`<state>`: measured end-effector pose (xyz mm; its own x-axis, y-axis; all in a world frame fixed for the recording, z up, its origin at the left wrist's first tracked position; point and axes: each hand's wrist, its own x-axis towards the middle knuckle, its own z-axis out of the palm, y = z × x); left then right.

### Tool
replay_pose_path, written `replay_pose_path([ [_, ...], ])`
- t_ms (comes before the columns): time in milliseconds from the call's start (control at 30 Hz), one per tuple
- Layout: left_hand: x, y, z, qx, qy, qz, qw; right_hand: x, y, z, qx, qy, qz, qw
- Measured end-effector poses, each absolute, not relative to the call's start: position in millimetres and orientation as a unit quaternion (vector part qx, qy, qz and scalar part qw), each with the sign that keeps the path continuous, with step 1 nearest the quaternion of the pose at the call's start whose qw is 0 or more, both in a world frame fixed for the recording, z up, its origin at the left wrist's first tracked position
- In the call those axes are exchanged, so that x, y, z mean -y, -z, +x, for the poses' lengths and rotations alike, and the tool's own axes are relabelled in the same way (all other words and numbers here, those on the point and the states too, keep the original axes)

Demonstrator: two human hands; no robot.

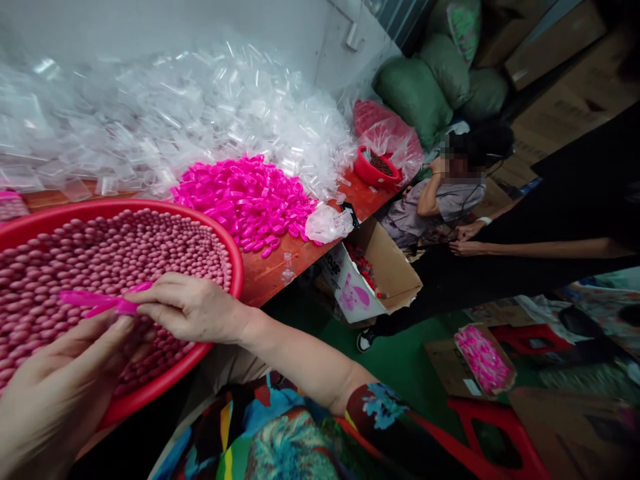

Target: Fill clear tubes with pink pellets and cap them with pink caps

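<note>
Left hand (60, 383): grip clamped on the pink plastic piece (105, 302).
Right hand (200, 308): grip clamped on the same piece, beside the left.
Position: piece above the red basin (237, 267) (filled with round pink beads (145, 237)).
Counter (283, 263): bears a pink heap (245, 200), clear plastic cases (240, 113) behind.

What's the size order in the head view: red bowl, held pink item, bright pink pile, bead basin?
1. Bead basin, cropped
2. Bright pink pile
3. Held pink item, red bowl: too close to rank; item much nearer
</note>
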<state>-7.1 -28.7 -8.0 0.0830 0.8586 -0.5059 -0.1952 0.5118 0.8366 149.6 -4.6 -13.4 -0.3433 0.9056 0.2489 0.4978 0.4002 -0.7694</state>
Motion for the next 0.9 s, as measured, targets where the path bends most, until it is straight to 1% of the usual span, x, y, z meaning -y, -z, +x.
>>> replay_pose_path([
  [133,28.7,1.4,-3.6,-0.52,-0.413,0.352,0.66,4.6,14.9,149.5,0.784,-0.286,-0.439,0.333],
  [267,27.8,1.0,1.2,-0.534,-0.424,0.28,0.676,2.7,23.8,153.4,0.802,-0.27,-0.425,0.322],
  [333,28.9,1.2,2.0,-0.519,-0.444,0.248,0.687,3.3,28.0,155.4,0.794,-0.283,-0.407,0.353],
  [467,33.7,5.0,-1.6,-0.441,-0.481,0.234,0.721,10.4,30.6,155.7,0.706,-0.351,-0.394,0.473],
  [533,35.8,7.9,-4.2,-0.412,-0.482,0.241,0.735,15.6,29.7,154.5,0.685,-0.355,-0.412,0.485],
  [633,37.3,11.3,-6.3,-0.375,-0.503,0.243,0.74,22.8,29.0,152.0,0.741,-0.275,-0.412,0.453],
  [800,39.1,13.3,-5.1,-0.393,-0.513,0.232,0.727,29.9,35.6,145.4,0.837,-0.123,-0.399,0.354],
  [900,39.9,15.6,-3.5,-0.385,-0.504,0.258,0.729,31.7,39.8,142.8,0.839,-0.085,-0.409,0.35],
])
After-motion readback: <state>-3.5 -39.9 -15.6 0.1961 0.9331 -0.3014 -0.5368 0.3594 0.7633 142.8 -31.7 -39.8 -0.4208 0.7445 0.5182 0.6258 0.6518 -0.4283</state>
